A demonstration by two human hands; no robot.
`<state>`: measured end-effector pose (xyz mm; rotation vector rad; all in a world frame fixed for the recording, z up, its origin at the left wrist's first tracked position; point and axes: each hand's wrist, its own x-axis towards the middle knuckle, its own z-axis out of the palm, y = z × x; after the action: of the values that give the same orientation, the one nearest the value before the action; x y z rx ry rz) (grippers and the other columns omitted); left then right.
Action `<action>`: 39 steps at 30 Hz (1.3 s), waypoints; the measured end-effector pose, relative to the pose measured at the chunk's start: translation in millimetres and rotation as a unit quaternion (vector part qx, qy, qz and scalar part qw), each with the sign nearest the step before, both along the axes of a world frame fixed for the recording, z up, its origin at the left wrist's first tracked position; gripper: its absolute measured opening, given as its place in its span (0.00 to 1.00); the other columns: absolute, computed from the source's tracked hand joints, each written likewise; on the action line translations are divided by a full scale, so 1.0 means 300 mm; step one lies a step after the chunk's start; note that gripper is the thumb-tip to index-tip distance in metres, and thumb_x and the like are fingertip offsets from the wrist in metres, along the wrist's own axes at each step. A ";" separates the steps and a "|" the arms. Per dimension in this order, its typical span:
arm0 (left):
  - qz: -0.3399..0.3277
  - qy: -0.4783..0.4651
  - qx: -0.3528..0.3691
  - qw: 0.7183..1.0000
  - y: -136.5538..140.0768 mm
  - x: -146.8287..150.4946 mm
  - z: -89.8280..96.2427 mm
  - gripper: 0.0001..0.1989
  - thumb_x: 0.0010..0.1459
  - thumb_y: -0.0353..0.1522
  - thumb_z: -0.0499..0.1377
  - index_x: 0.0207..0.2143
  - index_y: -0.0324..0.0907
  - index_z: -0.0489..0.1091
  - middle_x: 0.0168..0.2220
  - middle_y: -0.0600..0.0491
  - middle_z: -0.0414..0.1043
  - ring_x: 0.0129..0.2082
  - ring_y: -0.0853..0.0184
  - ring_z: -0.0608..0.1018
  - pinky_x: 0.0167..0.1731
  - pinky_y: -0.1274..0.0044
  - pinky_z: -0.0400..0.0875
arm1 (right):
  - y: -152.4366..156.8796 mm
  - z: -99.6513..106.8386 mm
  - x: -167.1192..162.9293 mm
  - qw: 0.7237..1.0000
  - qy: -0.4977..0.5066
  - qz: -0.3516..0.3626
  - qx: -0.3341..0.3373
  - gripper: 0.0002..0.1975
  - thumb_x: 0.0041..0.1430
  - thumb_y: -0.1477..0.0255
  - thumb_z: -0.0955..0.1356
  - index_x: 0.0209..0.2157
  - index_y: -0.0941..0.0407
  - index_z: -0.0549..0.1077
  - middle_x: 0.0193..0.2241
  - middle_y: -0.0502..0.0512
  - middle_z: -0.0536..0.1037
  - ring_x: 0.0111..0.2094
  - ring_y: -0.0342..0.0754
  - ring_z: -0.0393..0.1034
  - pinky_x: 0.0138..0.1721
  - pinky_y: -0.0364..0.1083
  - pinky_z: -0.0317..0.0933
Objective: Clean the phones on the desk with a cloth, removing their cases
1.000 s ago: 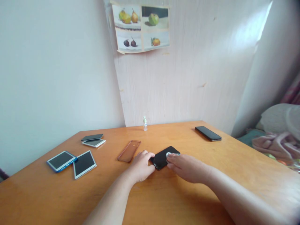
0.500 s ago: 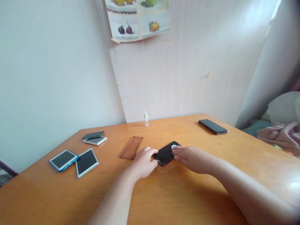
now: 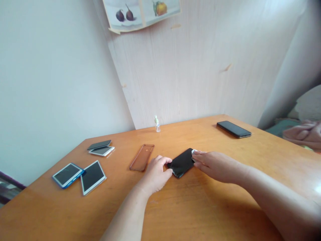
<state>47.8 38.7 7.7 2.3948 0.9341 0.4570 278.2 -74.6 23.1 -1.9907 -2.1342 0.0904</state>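
Now — right hand farther along phone

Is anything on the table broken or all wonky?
Maybe: the black phone has pale, jagged-looking marks on its near corner, by the left hand. They could be chips or just shine; too small to tell. Further left, the blue-edged device sits askew, overlapping the white device at a corner. Nothing looks spilled.

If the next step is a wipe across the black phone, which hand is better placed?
Probably the right hand: it has the white pad at the black phone's far end. The left hand is at the near end, no pad visible.
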 end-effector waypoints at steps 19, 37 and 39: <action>0.005 -0.003 0.015 1.000 -0.004 0.007 -0.001 0.14 0.55 0.32 0.57 0.45 0.46 0.73 0.45 0.52 0.72 0.48 0.63 0.73 0.51 0.73 0.66 | -0.005 0.014 -0.007 0.999 -0.028 -0.008 -0.021 0.19 0.65 0.66 0.59 0.51 0.57 0.73 0.55 0.64 0.73 0.52 0.61 0.71 0.50 0.57 0.66; -0.011 0.037 0.047 0.998 -0.030 -0.001 0.004 0.31 0.46 0.49 0.66 0.51 0.48 0.68 0.48 0.50 0.69 0.50 0.57 0.71 0.49 0.70 0.65 | 0.006 0.005 -0.016 1.000 -0.028 -0.003 -0.009 0.17 0.66 0.69 0.59 0.48 0.58 0.73 0.53 0.65 0.74 0.54 0.59 0.69 0.52 0.55 0.64; -0.011 0.050 0.064 0.997 -0.036 -0.001 0.002 0.33 0.44 0.50 0.66 0.52 0.49 0.68 0.48 0.50 0.68 0.50 0.55 0.70 0.49 0.69 0.65 | 0.004 0.004 -0.039 1.000 -0.020 0.013 -0.005 0.16 0.65 0.69 0.60 0.49 0.58 0.72 0.55 0.65 0.72 0.56 0.59 0.67 0.54 0.55 0.63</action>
<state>47.6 28.1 8.3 2.5606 0.9462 0.4034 266.5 -73.5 24.4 -1.9872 -2.1892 0.0659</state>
